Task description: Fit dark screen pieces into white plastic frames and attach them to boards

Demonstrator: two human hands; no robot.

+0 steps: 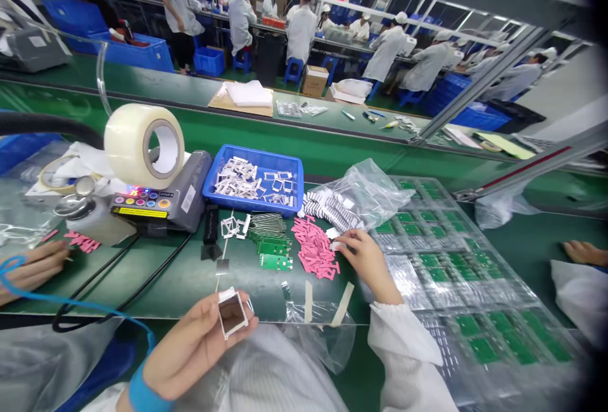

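Near the table's front edge, my left hand (192,342) holds a small white frame with a dark screen (232,314). My right hand (368,263) reaches to the right side of a heap of pink pieces (313,248), its thumb and fingers pinched on a small white piece (335,245). Behind that hand lies a row of white and grey strips (332,208) by a clear plastic bag (370,196). Green circuit boards (275,262) are stacked left of the pink heap. A blue tray (297,193) of white frames stands behind them.
At the left are a grey device (190,199), a large tape roll (128,146) and black cables (161,270). Clear trays of green boards (441,266) cover the right side. Another person's hand (45,266) is at far left, another (584,252) at far right.
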